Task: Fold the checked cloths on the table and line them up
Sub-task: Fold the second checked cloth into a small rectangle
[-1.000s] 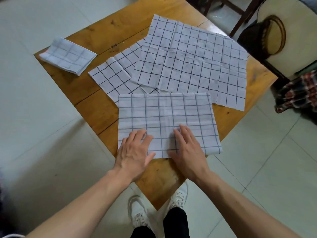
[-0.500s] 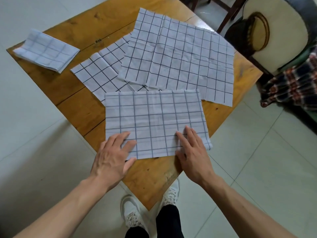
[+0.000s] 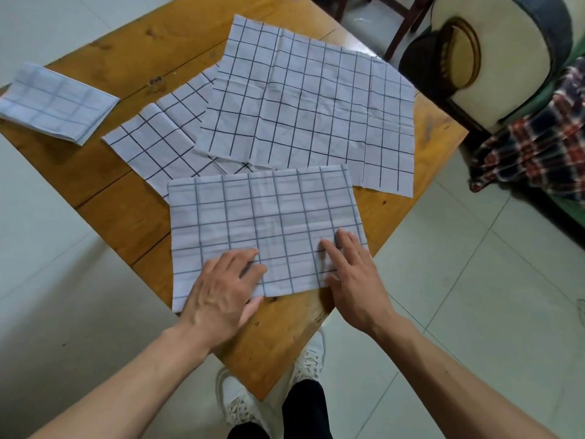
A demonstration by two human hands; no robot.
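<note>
Both hands flat, no grip closed: left hand (image 3: 221,289) and right hand (image 3: 351,274) press straight fingers on the near edge of the half-folded cloth (image 3: 262,223), which lies at the tabletop's (image 3: 126,217) near corner; just beyond it two open cloths overlap, the larger cloth (image 3: 310,106) atop the smaller one (image 3: 158,144); far left of them, one finished folded cloth (image 3: 53,103); judged roughly a quarter done, lining up not started.
</note>
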